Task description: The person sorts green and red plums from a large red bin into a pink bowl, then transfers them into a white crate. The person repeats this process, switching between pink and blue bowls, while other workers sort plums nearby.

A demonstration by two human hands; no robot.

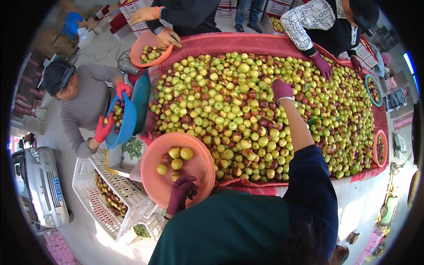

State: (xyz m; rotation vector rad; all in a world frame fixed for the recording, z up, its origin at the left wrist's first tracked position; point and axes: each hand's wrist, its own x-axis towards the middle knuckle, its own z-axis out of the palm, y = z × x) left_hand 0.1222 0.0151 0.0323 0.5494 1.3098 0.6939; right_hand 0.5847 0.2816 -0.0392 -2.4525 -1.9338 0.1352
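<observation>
My left hand (pixel 182 193), in a maroon glove, is over the near side of a round orange plastic basin (pixel 149 179). Its fingers are curled, and I cannot make out whether they hold a fruit. Several yellow-green and reddish jujubes (pixel 177 163) lie in the basin, one close to my fingertips. My right hand (pixel 282 90), also gloved in maroon, reaches far out over a wide heap of jujubes (pixel 228 109). The back of that hand faces me and hides its fingers, which are down at the fruit. Red cloth (pixel 238 42) lines the heap's raised edge.
At left, a person in red gloves (pixel 103 129) holds a blue basin (pixel 127 124). Across the heap, one person rests an orange glove (pixel 168 38) by another basin (pixel 134 54); another's maroon glove (pixel 321 66) touches fruit. A white plastic crate (pixel 132 202) stands beside my basin.
</observation>
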